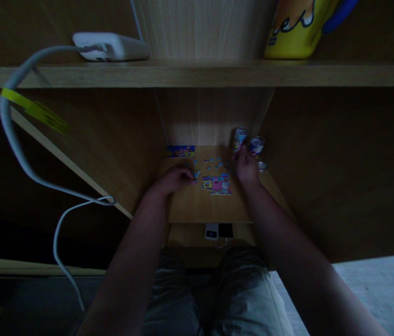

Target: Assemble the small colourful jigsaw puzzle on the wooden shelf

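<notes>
A partly joined colourful jigsaw (pixel 217 185) with a pink figure lies on a small wooden desk (pixel 200 207), with several loose pieces (pixel 214 163) scattered behind it. My left hand (pixel 177 178) rests on the desk left of the jigsaw, fingers curled and pinched at a piece by its left edge. My right hand (pixel 246 167) lies to the right of the puzzle, fingers closed near two small printed tubes (pixel 239 138) at the back right. What the right fingers hold is hidden.
A picture card (pixel 180 151) lies at the desk's back left. A white device and a dark phone (pixel 225 230) sit at the front edge. On the shelf above are a white charger (pixel 111 46) with a hanging cable (pixel 11 135) and a yellow container (pixel 296 28).
</notes>
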`<move>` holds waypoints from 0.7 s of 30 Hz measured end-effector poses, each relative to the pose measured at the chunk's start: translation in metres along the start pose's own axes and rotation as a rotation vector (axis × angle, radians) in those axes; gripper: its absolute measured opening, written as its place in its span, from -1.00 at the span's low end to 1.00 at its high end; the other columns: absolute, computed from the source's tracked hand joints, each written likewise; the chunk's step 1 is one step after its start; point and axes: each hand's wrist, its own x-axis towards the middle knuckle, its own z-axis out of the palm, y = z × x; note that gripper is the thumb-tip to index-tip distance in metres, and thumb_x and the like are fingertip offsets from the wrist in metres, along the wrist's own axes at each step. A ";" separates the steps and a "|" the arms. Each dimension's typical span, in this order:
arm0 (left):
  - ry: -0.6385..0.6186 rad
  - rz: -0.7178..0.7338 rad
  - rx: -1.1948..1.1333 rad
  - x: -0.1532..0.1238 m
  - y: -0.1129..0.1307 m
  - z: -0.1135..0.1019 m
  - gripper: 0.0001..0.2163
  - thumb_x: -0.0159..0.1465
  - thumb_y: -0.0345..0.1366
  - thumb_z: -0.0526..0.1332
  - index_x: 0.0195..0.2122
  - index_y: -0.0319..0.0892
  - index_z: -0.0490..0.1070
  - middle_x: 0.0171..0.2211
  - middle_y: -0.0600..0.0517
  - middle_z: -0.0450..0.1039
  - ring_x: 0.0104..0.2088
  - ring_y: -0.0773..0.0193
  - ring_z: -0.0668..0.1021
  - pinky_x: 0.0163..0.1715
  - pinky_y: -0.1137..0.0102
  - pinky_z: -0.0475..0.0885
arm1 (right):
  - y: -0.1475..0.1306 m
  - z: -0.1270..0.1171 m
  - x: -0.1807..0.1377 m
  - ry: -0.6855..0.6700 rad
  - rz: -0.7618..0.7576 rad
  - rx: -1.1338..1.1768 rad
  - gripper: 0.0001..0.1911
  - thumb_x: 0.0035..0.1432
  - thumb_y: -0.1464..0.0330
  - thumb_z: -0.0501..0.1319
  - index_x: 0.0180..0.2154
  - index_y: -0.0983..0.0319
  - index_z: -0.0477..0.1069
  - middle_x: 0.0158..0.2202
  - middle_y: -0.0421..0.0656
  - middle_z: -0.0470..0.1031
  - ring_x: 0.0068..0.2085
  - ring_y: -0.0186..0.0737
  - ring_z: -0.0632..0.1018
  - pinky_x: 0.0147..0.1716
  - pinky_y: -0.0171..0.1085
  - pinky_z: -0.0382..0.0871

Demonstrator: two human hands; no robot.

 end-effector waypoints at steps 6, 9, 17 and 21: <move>0.009 0.064 -0.118 0.004 0.000 0.006 -0.79 0.24 -0.17 0.50 -0.32 -0.15 0.56 -0.32 0.06 0.62 -0.27 0.22 0.59 -0.21 0.35 0.49 | 0.002 0.001 0.001 -0.008 -0.035 0.020 -0.10 0.52 -0.33 -0.24 -0.42 0.14 0.49 -0.41 -0.06 0.60 -0.30 -0.05 0.58 -0.18 -0.10 0.41; 0.048 0.086 -0.202 0.006 0.002 0.011 -0.80 0.27 -0.19 0.49 -0.20 -0.14 0.58 -0.27 0.04 0.66 -0.23 0.22 0.63 -0.14 0.31 0.56 | 0.001 0.002 -0.001 -0.059 -0.104 0.034 -0.12 0.53 -0.32 -0.22 -0.42 0.13 0.49 -0.40 -0.07 0.59 -0.29 -0.05 0.58 -0.14 -0.10 0.44; 0.072 0.140 -0.230 0.011 0.001 0.022 -0.80 0.36 -0.11 0.46 -0.18 -0.13 0.70 -0.15 -0.05 0.77 -0.11 0.11 0.73 0.04 0.19 0.64 | 0.000 0.005 -0.007 -0.150 -0.192 0.064 -0.16 0.56 -0.29 -0.17 -0.41 0.13 0.50 -0.38 -0.09 0.60 -0.29 -0.07 0.58 -0.16 -0.11 0.46; 0.099 0.166 -0.197 0.013 -0.005 0.026 -0.83 0.38 -0.15 0.43 -0.12 -0.12 0.72 -0.12 -0.05 0.78 -0.10 0.10 0.74 0.08 0.16 0.64 | -0.002 0.004 -0.007 -0.183 -0.212 0.079 -0.15 0.53 -0.32 -0.16 -0.43 0.12 0.49 -0.40 -0.09 0.58 -0.32 -0.08 0.58 -0.15 -0.11 0.47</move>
